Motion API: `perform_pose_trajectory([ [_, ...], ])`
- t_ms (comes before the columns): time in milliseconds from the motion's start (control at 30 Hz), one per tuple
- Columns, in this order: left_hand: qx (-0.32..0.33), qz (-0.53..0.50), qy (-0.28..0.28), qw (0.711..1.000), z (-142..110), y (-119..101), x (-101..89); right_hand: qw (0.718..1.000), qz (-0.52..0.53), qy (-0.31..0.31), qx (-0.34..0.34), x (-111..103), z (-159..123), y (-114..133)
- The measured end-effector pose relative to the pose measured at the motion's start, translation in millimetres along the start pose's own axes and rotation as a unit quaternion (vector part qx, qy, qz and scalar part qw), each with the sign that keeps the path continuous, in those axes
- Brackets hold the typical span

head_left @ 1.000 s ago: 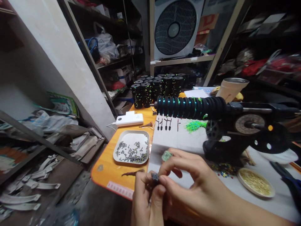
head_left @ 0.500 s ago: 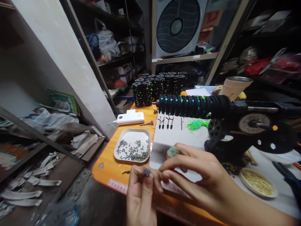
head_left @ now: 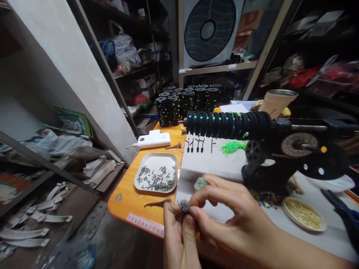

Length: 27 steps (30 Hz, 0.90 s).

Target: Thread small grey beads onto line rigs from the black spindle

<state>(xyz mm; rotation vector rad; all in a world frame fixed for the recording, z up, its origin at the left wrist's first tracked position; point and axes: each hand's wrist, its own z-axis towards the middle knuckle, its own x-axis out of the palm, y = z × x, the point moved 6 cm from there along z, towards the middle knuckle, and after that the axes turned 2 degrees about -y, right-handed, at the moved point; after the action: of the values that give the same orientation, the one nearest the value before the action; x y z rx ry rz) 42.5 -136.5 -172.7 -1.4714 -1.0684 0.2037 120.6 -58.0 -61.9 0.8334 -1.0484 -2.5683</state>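
Observation:
My left hand (head_left: 179, 237) pinches a small dark cluster of bead-like bits (head_left: 184, 206) between thumb and fingers, with thin strands sticking up beside it. The thumb and a finger of my right hand (head_left: 232, 213) are closed together at the cluster's right side. A rough pale-green lump (head_left: 200, 183) sits against the fingers of that hand; how it is held is hidden. Just left of my hands lies a brown pointed piece (head_left: 157, 203). The white tray (head_left: 135, 183) beyond it contains many small grey and dark tube-like bits (head_left: 157, 183).
A machine shaft carries a ridged black roll (head_left: 224, 125) above a white sheet (head_left: 193, 168). Small dark branched pieces (head_left: 199, 145) and green strands (head_left: 234, 148) lie below it. Right are a dish of golden bits (head_left: 304, 213) and pliers-like handles (head_left: 343, 211); behind, black spools (head_left: 187, 101) and a white power bank (head_left: 154, 140).
My left hand has moved right with the dark cluster, and the fingertips of my right hand now meet it. More of the brown piece shows. The view has shifted slightly.

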Motion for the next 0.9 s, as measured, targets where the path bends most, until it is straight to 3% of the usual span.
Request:
perform_pose_trajectory([
  [167, 0.036, -0.054, 0.0, 0.998, 2.1, -8.4, -3.0, 1.0, 0.006, 0.024, 0.01, 3.6, -2.6, -0.7],
  [433, 0.035, -0.138, 0.131, 0.981, 8.9, -32.0, 2.0, 0.995, -0.048, 0.082, -0.033, 4.9, -3.6, -2.5],
  [700, -0.074, -0.178, 0.25, 0.949, 12.3, -29.0, 4.4, 0.984, -0.121, 0.084, -0.101, 11.5, -8.0, -1.1],
  [900, -0.105, -0.193, 0.268, 0.938, 12.8, -28.3, 4.9, 0.979, -0.143, 0.081, -0.124, 12.3, -12.5, -1.4],
])
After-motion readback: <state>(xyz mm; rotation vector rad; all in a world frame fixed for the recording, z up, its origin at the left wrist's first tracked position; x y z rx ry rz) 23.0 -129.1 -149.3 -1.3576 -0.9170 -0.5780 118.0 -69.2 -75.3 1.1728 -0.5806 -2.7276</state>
